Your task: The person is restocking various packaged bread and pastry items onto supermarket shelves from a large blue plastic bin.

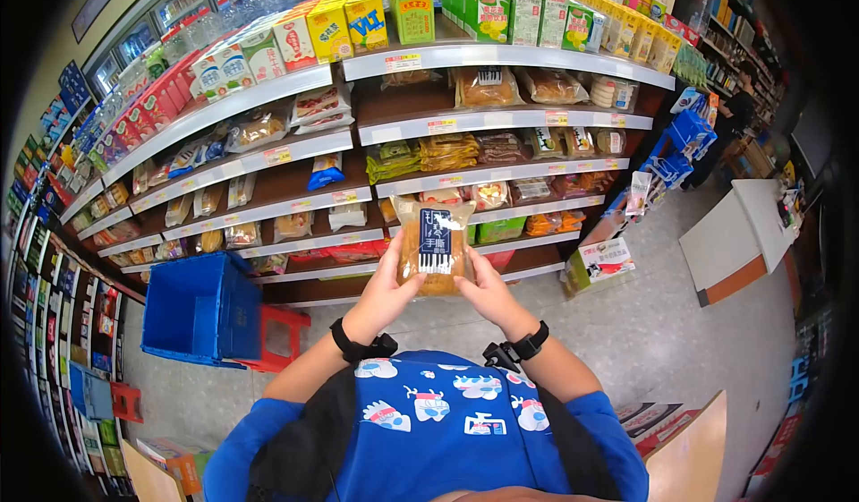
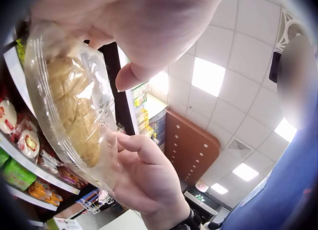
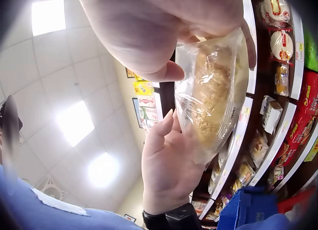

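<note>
A clear plastic bag of bread point(image 1: 434, 247) with a dark blue label is held upright between both hands, in front of the shelves. The left hand point(image 1: 387, 289) grips its left edge, thumb on the near face. On the right edge, the right hand point(image 1: 488, 292) grips it the same way. The left wrist view shows the brown loaf point(image 2: 74, 108) through the crinkled wrapper, with the right hand point(image 2: 149, 178) at the far end. In the right wrist view the left hand point(image 3: 169, 163) holds the bag point(image 3: 211, 91) from below.
Shelves point(image 1: 501, 124) of packaged bread and snacks curve across the front, drink cartons point(image 1: 412, 14) on top. A blue crate point(image 1: 192, 310) and a red stool point(image 1: 282, 336) stand at the left. A carton point(image 1: 599, 265) sits on the floor at the right, near a white counter point(image 1: 734, 233).
</note>
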Available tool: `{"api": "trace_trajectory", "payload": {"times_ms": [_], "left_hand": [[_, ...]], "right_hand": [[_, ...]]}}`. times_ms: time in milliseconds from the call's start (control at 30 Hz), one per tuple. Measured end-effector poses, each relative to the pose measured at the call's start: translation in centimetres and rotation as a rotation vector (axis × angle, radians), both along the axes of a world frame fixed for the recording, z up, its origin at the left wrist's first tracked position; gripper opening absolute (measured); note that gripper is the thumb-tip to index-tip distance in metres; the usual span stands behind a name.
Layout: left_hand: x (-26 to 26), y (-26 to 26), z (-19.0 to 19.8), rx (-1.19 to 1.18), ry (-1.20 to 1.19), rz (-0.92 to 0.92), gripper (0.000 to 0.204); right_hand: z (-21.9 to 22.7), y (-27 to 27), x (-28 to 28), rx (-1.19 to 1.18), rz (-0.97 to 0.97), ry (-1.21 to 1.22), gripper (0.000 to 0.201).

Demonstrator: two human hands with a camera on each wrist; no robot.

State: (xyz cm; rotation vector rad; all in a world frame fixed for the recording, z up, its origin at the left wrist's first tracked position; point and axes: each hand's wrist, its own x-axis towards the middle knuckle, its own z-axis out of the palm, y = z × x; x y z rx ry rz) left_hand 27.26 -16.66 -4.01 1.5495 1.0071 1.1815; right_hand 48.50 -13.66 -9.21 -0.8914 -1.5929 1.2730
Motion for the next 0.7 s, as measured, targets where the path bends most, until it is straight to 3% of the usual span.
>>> {"api": "trace_trajectory", "payload": {"times_ms": [133, 300, 700], "left_hand": [[-2.4, -2.0, 0.1, 0.036, 0.077, 0.015, 0.079], [-7.8, -5.1, 0.2, -0.004, 0.022, -0.013, 0.080], [-26.4, -15.6, -1.5, -0.038, -0.024, 0.052, 0.077]], "right_hand": [[0.5, -1.8, -2.2, 0.104, -0.035, -0.148, 0.065], [1.4, -5.2, -7.7, 0.082, -0.026, -0.111, 0.065], [0.2, -15.1, -26.2, 0.028, 0.057, -0.195, 0.070]]}}
